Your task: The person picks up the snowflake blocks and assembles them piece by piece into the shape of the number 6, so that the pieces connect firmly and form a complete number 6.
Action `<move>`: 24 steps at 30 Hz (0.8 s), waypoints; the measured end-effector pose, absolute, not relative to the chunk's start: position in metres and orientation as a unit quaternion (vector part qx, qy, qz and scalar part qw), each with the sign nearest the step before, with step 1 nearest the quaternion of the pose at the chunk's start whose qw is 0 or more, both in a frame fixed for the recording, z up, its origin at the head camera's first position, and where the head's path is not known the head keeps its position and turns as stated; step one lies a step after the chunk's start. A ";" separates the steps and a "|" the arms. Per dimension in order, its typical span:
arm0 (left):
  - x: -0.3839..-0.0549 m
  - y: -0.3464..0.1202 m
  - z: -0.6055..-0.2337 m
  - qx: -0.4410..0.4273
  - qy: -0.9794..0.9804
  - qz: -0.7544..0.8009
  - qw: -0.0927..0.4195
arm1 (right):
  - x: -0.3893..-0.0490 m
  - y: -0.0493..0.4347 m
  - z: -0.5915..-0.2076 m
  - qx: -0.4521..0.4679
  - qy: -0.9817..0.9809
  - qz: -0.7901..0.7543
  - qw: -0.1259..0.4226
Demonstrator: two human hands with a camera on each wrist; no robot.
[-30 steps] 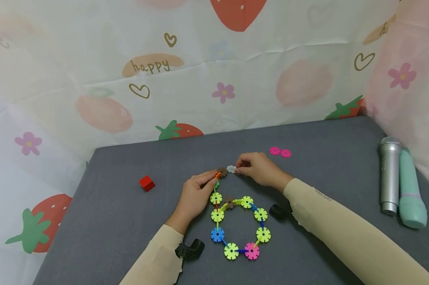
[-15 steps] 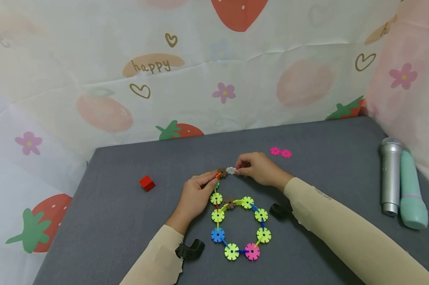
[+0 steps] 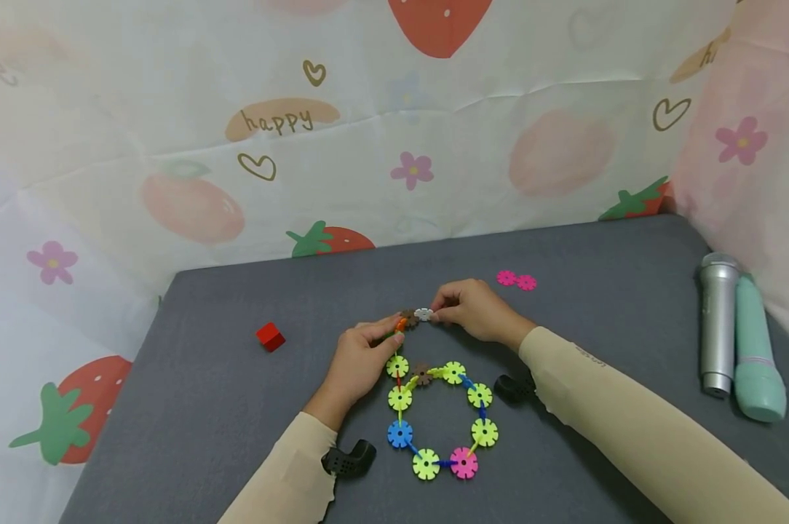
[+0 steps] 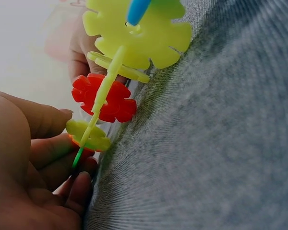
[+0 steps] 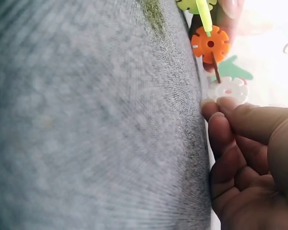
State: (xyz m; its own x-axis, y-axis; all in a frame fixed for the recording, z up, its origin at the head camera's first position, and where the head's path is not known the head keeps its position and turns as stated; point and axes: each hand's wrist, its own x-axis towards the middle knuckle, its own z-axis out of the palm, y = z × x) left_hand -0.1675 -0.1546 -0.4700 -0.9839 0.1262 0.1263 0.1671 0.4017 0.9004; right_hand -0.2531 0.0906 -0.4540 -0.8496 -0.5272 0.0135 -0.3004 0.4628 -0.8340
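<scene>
A chain of notched plastic interlocking discs (image 3: 399, 398) lies on the table, its lower part closed into a ring. My left hand (image 3: 360, 367) grips the chain's upper end by a green disc and an orange disc (image 5: 220, 38), with fingers partly covering them. Beyond them a brown disc (image 3: 408, 318) stands on edge in the right wrist view. Between thumb and index finger my right hand (image 3: 478, 311) pinches a white disc (image 5: 230, 86). Its near edge meets the brown disc; how deep the slots engage cannot be made out.
Two pink discs (image 3: 516, 280) lie beyond the right hand. Left of the chain sits a red cube (image 3: 271, 337). A silver microphone (image 3: 718, 327) and a mint-green one (image 3: 758, 356) lie at the table's right side. A printed cloth (image 3: 460, 182) hangs behind.
The white disc has moved slightly left and down, from a small gap to contact with the brown disc. The right hand shifted with it; the chain slid down a little.
</scene>
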 end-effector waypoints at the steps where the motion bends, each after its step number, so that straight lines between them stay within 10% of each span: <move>1: -0.167 -0.155 -0.470 -0.086 -0.835 -0.543 0.017 | -0.253 0.091 -0.455 -0.244 0.845 -0.459 0.124; 24: -0.167 -0.153 -0.468 -0.069 -0.780 -0.620 -0.046 | -0.252 0.089 -0.456 -0.242 0.838 -0.473 0.125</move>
State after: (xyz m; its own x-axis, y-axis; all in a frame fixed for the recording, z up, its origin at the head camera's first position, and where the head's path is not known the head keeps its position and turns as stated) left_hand -0.1668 -0.1534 -0.4678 -0.9861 0.1653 0.0142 0.0513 0.2220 0.9737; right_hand -0.2518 0.0886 -0.4562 -0.8514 -0.5241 0.0202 -0.2877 0.4344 -0.8535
